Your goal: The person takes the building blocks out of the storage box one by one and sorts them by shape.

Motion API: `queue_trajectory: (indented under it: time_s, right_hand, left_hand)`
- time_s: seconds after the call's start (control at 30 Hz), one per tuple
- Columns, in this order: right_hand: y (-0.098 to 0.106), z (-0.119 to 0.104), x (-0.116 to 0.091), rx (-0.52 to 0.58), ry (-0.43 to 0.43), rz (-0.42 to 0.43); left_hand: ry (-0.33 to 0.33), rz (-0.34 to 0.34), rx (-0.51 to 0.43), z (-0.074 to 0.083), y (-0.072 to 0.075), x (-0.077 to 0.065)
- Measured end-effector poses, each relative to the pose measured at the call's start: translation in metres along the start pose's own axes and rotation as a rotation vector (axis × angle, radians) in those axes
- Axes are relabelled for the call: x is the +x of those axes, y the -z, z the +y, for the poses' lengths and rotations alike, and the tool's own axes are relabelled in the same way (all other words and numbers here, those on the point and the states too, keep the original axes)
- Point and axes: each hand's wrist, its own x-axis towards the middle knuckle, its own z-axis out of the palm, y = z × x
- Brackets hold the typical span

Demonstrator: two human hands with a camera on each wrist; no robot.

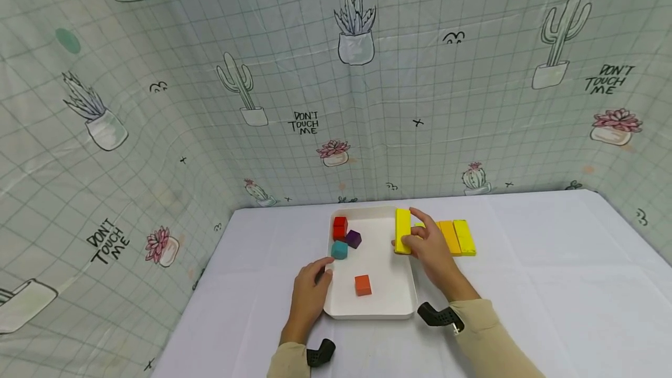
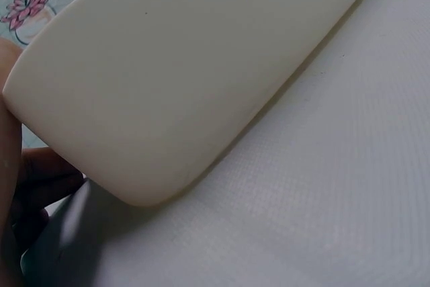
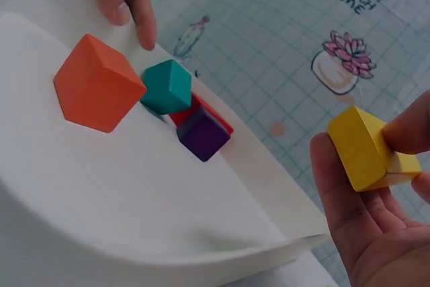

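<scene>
My right hand (image 1: 431, 247) pinches an upright-looking yellow rectangular block (image 1: 402, 231) between thumb and fingers, over the right rim of a white tray (image 1: 378, 308). In the right wrist view the same block (image 3: 363, 149) shows end-on, fingers on both sides. At the tray's left rim, my left hand (image 1: 310, 290) rests with thumb and index finger at the edge. The left wrist view shows the tray's outer wall (image 2: 161, 99), with fingers (image 2: 50, 179) beside it. Inside the tray are an orange cube (image 1: 363, 285), a teal cube (image 1: 339, 249), a purple cube (image 1: 354, 239) and red blocks (image 1: 340, 228).
Right of the tray, partly behind my right hand, lie an amber block (image 1: 450, 238) and another yellow block (image 1: 464, 237) side by side. A white cloth (image 1: 546, 273) covers the table. A curtain with printed cacti (image 1: 446, 104) hangs behind and around it.
</scene>
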Motion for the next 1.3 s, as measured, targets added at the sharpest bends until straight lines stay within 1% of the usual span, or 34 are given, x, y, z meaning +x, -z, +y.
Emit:
queue_trajectory:
  time_s: [0.13, 0.27, 0.53, 0.77, 0.87, 1.1, 1.3]
  right_hand:
    - [0.005, -0.002, -0.006, 0.001, 0.009, 0.023]
    - [0.012, -0.003, -0.009, 0.011, 0.029, 0.02]
    - [0.021, 0.002, -0.009, 0.012, 0.014, 0.033]
    - [0.022, 0.006, -0.008, 0.005, -0.04, 0.061]
    - [0.023, 0.008, -0.008, 0.013, -0.057, 0.055]
    - [0.033, 0.015, -0.01, -0.041, -0.048, 0.075]
    - [0.046, 0.014, -0.012, -0.1, -0.031, 0.09]
  left_hand:
    - [-0.001, -0.006, -0.004, 0.0, -0.001, 0.001]
    - [0.004, -0.008, -0.005, 0.001, -0.002, 0.0]
    - [-0.017, -0.008, 0.002, 0.0, -0.003, 0.001]
    - [-0.012, -0.011, 0.0, -0.001, -0.003, 0.0]
    - [-0.005, -0.004, 0.004, -0.002, -0.002, 0.0]
    - [0.006, -0.006, 0.003, -0.003, -0.001, 0.0]
    - [0.0, -0.004, 0.014, -0.005, -0.001, 0.001]
